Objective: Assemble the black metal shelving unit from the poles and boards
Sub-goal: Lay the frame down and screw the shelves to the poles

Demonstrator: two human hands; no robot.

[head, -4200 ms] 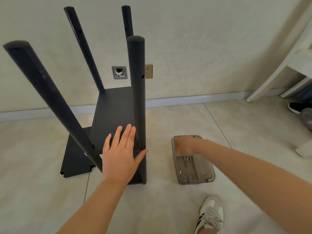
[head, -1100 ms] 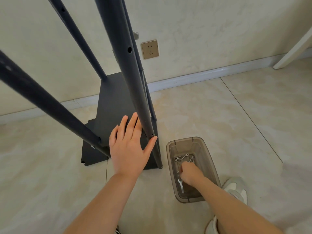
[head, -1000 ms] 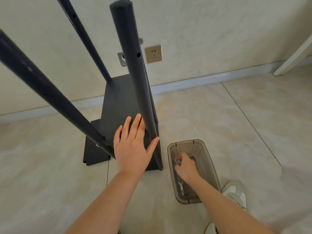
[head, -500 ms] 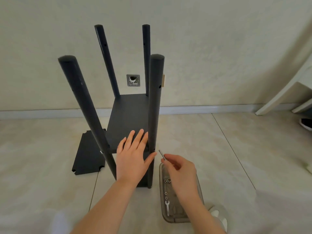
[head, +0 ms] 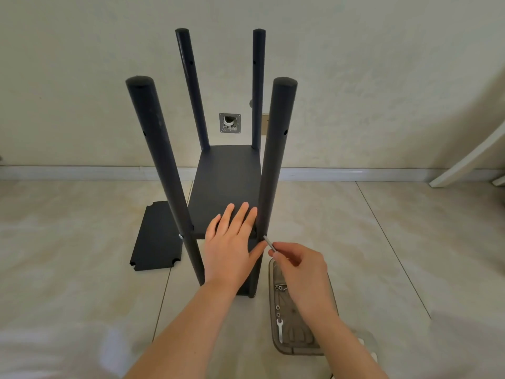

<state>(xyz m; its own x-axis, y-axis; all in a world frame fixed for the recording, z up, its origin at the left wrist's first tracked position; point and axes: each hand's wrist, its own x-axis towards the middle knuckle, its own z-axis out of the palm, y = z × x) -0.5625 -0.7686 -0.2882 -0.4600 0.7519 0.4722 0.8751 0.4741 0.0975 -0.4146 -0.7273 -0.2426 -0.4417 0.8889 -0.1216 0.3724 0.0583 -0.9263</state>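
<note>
Tiled floor (head: 410, 255) by wall (head: 382, 77) | left hand (head: 232, 247) flat on board (head: 226, 187) edge | right hand (head: 300, 269) pinches bolt (head: 269, 243) at pole (head: 276, 160)

The right hand (head: 300, 266) is out of the tray (head: 297, 350), where it was digging among the loose hardware a second ago. It now hangs over the tray's far end, at 5 o'clock from the near right corner of the board (head: 226, 181). It pinches a slim silver bolt (head: 269, 243) that it did not hold before. Half a second ago the bolt's tip stood just apart from the near right pole (head: 273, 173). Now the bolt slants toward 11 o'clock and its tip meets that pole at board level.
</note>
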